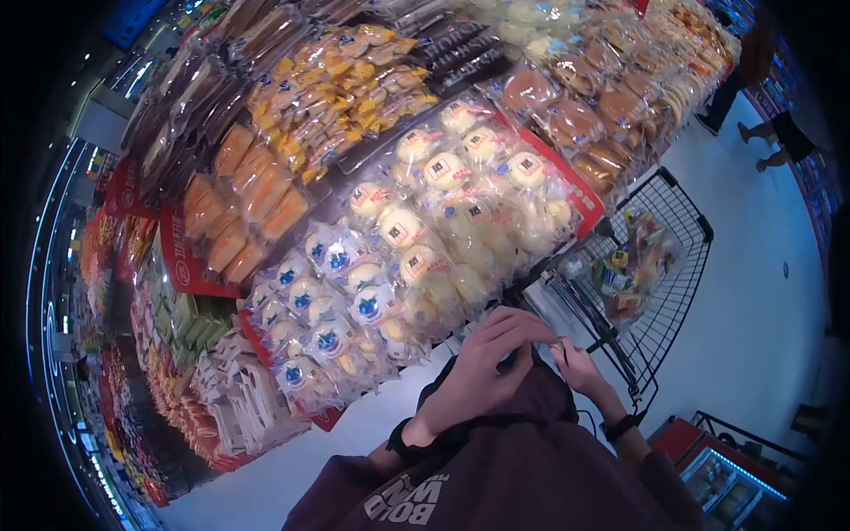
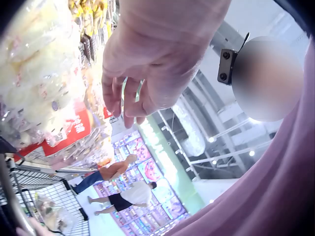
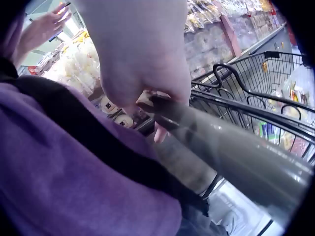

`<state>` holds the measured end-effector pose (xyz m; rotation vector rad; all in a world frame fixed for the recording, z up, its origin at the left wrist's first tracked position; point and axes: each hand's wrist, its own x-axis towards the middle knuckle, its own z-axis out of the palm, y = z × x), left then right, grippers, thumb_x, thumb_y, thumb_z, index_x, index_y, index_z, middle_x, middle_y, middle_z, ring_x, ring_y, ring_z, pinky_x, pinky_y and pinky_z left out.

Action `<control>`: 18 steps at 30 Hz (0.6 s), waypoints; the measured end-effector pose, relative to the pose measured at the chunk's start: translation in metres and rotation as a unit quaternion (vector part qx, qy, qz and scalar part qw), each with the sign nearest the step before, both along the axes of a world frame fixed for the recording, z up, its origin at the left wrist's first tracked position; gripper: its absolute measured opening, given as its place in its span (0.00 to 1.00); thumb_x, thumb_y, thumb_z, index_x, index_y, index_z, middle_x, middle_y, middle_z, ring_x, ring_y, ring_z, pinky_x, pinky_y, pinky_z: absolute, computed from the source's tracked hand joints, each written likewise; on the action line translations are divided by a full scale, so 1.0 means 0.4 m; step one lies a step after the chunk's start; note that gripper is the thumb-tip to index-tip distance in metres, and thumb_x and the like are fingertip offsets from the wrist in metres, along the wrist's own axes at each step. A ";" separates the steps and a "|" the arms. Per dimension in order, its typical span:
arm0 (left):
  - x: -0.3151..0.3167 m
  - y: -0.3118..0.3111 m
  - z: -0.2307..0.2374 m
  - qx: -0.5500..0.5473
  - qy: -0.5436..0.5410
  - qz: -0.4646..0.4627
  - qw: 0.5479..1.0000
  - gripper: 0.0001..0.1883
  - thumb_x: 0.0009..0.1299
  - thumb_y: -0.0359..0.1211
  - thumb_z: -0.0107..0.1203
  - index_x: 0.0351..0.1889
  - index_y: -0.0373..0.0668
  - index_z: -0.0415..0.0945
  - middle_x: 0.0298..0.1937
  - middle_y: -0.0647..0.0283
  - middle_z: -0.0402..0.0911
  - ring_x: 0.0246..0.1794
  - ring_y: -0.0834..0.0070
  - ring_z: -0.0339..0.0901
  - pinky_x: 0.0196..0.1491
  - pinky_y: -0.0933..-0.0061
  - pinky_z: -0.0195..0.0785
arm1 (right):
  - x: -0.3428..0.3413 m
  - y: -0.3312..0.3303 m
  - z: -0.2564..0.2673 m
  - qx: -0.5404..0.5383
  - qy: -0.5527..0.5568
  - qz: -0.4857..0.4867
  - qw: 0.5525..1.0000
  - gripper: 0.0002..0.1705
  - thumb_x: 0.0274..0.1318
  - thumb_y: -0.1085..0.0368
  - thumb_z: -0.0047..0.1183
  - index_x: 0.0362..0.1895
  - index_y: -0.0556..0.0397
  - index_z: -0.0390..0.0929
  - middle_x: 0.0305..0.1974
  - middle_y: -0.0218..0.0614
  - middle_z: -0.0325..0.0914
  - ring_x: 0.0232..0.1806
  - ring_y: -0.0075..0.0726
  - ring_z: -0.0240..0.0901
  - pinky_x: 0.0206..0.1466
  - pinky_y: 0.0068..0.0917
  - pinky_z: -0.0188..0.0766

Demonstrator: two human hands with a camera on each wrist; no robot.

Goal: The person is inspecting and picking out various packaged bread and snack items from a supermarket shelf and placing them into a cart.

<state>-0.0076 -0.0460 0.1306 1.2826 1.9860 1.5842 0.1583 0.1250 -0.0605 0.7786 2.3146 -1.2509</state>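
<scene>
My right hand [image 3: 145,64] grips the grey handle bar [image 3: 221,142] of a black wire shopping cart [image 1: 677,248], fingers wrapped round it. In the head view that right hand [image 1: 577,365] is low and right of the middle. My left hand [image 1: 482,367] is held in front of my chest, near the edge of the bread display. Its fingers hang loosely bent with nothing between them, as the left wrist view of the hand [image 2: 150,64] shows. Closest to it are clear-wrapped round buns [image 1: 416,265] with red print and blue-marked packs [image 1: 328,341].
A plastic bag of packaged goods [image 1: 633,265] lies in the cart. More wrapped breads [image 1: 341,88] fill the sloping display behind the buns. Two people, one in a white shirt [image 2: 135,193] and one in orange [image 2: 114,170], walk in the aisle. A red-edged freezer [image 1: 722,473] stands lower right.
</scene>
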 end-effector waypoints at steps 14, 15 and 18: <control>0.159 0.269 -0.497 -0.344 0.110 -0.159 0.919 0.12 0.71 0.35 0.52 0.44 0.36 0.78 0.42 0.52 0.81 0.49 0.55 0.75 0.57 0.60 0.64 | 0.090 0.192 -0.100 -0.089 0.364 0.013 0.927 0.09 0.60 0.69 0.49 0.41 0.59 0.77 0.31 0.46 0.78 0.32 0.49 0.78 0.35 0.38 0.73; 0.159 0.280 -0.501 -0.354 0.122 -0.150 0.915 0.13 0.71 0.36 0.51 0.43 0.36 0.78 0.41 0.52 0.81 0.48 0.55 0.75 0.57 0.60 0.63 | 0.094 0.215 -0.082 -0.114 0.328 -0.002 0.938 0.09 0.60 0.69 0.49 0.41 0.59 0.77 0.29 0.45 0.78 0.30 0.46 0.78 0.34 0.36 0.73; 0.160 0.288 -0.522 -0.383 0.182 -0.152 0.893 0.12 0.70 0.36 0.54 0.46 0.38 0.78 0.41 0.53 0.83 0.47 0.56 0.77 0.55 0.61 0.65 | 0.098 0.297 -0.058 -0.192 0.250 -0.080 0.946 0.09 0.61 0.69 0.49 0.42 0.59 0.77 0.25 0.37 0.79 0.23 0.30 0.77 0.29 0.25 0.72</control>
